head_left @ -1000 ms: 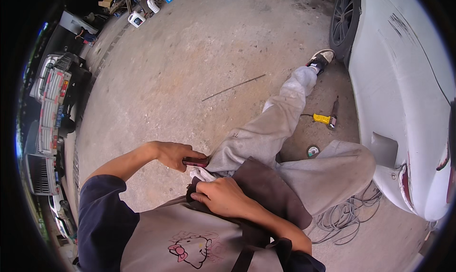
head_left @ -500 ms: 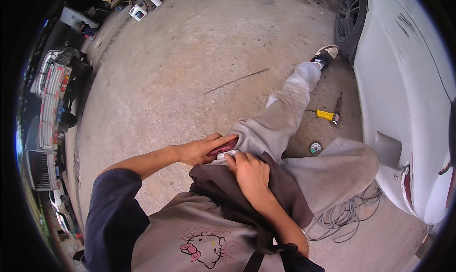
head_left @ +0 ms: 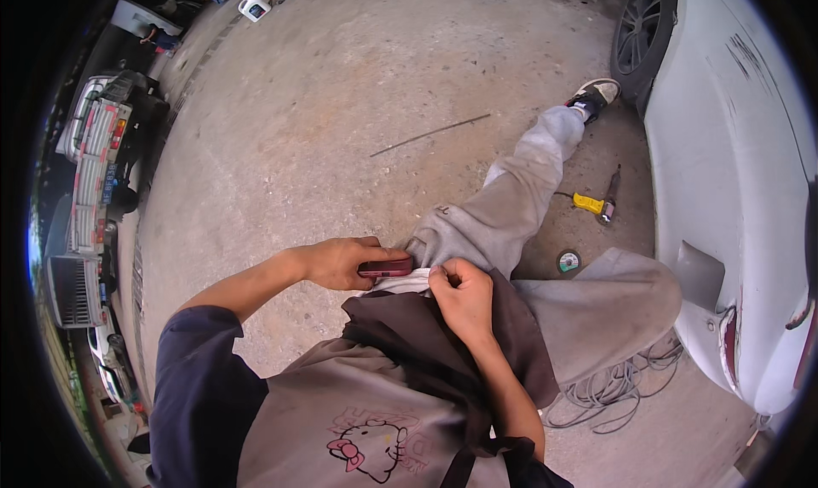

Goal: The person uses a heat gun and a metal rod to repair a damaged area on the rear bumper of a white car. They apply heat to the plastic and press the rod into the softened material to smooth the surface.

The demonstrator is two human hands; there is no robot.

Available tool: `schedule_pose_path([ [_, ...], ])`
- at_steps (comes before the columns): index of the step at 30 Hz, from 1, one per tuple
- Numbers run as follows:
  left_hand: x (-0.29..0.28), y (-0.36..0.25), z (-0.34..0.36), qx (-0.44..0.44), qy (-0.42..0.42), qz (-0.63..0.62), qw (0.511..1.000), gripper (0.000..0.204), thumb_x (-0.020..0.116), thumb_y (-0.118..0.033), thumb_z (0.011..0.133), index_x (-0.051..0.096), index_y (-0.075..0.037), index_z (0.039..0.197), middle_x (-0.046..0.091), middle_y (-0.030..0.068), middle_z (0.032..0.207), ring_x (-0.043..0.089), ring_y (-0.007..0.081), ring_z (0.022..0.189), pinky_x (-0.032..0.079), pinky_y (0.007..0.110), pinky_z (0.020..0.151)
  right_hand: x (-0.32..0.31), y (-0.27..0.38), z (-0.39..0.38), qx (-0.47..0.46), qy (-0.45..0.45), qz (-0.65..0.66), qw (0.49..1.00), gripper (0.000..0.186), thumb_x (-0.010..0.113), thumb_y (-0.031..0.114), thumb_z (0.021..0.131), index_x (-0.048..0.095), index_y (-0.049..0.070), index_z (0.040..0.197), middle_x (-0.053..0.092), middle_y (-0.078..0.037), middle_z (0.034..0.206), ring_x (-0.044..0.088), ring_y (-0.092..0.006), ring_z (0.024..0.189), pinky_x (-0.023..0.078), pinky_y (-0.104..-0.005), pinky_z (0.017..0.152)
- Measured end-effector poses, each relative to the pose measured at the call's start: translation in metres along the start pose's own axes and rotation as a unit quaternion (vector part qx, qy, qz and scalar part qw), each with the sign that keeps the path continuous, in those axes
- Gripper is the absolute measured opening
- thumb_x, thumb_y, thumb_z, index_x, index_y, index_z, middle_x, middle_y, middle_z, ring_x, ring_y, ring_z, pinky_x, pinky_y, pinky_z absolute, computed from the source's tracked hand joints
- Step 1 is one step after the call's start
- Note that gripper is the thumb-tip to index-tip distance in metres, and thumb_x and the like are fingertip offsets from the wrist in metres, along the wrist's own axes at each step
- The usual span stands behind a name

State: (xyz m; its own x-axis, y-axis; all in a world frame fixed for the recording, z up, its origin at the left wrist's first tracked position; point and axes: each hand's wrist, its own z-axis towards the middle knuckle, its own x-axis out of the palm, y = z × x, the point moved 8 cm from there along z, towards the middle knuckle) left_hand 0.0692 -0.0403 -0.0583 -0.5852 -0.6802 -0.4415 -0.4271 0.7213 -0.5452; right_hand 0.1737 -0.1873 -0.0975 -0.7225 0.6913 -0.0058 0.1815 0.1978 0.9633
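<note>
At the hip of my grey trousers [head_left: 477,224], my left hand [head_left: 336,261] is closed around a dark red phone [head_left: 388,268]. It lies flat beside a whitish fold of cloth [head_left: 400,281], which looks like a pocket edge. My right hand [head_left: 463,294] is closed, thumb and finger pinching the right end of that fold. Below both hands hangs a dark brown apron [head_left: 383,318], bunched across my lap.
Right of my stretched leg lie a yellow-handled power tool [head_left: 590,203] and a small round disc [head_left: 568,261]. Coiled grey cable [head_left: 609,394] rests under my bent knee. A white car [head_left: 724,147] with damaged bodywork stands close on the right. A thin rod [head_left: 430,134] lies on the floor.
The phone has turned level and drawn slightly left, away from the trousers. My right hand has shifted right and now pinches the light cloth, more of which shows.
</note>
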Motion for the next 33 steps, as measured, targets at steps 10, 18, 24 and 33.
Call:
schedule_pose_path([
  [10, -0.003, -0.012, 0.057, 0.015, -0.147, 0.273, 0.951, 0.085, 0.067, -0.016, 0.081, 0.029, -0.028, 0.156, 0.045, 0.0166, 0.131, 0.051, 0.038, 0.12, 0.045, 0.053, 0.098, 0.011, 0.026, -0.009, -0.081, 0.089, -0.066, 0.991, 0.031, 0.069, 0.026, 0.092, 0.063, 0.0, 0.077, 0.065, -0.013, 0.067, 0.062, -0.0186, 0.058, 0.049, -0.0354, 0.057],
  [18, 0.0, 0.025, 0.071, -0.026, -0.238, 0.033, 0.97, 0.081, 0.067, -0.026, 0.09, 0.023, -0.024, 0.157, 0.052, 0.0208, 0.121, 0.061, 0.0436, 0.104, 0.052, 0.047, 0.088, 0.013, 0.018, 0.025, -0.115, 0.025, -0.421, 0.899, 0.046, 0.067, 0.045, 0.09, 0.067, 0.0, 0.081, 0.069, -0.02, 0.081, 0.069, -0.0388, 0.076, 0.055, -0.0464, 0.066],
  [24, -0.007, 0.036, 0.063, -0.05, -0.255, -0.021, 0.965, 0.069, 0.067, -0.033, 0.09, 0.038, -0.021, 0.152, 0.059, 0.0215, 0.112, 0.064, 0.0417, 0.098, 0.053, 0.045, 0.086, 0.004, -0.003, 0.042, -0.023, 0.096, -0.198, 0.975, 0.035, 0.07, 0.027, 0.088, 0.063, -0.003, 0.072, 0.064, -0.017, 0.065, 0.063, -0.0256, 0.062, 0.047, -0.0407, 0.058],
  [33, -0.013, -0.002, 0.011, 0.103, -0.071, 0.119, 0.985, 0.072, 0.071, -0.018, 0.081, 0.046, -0.028, 0.148, 0.056, 0.0138, 0.118, 0.057, 0.0355, 0.112, 0.047, 0.045, 0.098, 0.009, 0.015, 0.028, -0.072, 0.042, -0.093, 0.992, 0.03, 0.066, 0.025, 0.088, 0.057, 0.0, 0.074, 0.061, -0.019, 0.067, 0.063, -0.0375, 0.063, 0.046, -0.046, 0.058],
])
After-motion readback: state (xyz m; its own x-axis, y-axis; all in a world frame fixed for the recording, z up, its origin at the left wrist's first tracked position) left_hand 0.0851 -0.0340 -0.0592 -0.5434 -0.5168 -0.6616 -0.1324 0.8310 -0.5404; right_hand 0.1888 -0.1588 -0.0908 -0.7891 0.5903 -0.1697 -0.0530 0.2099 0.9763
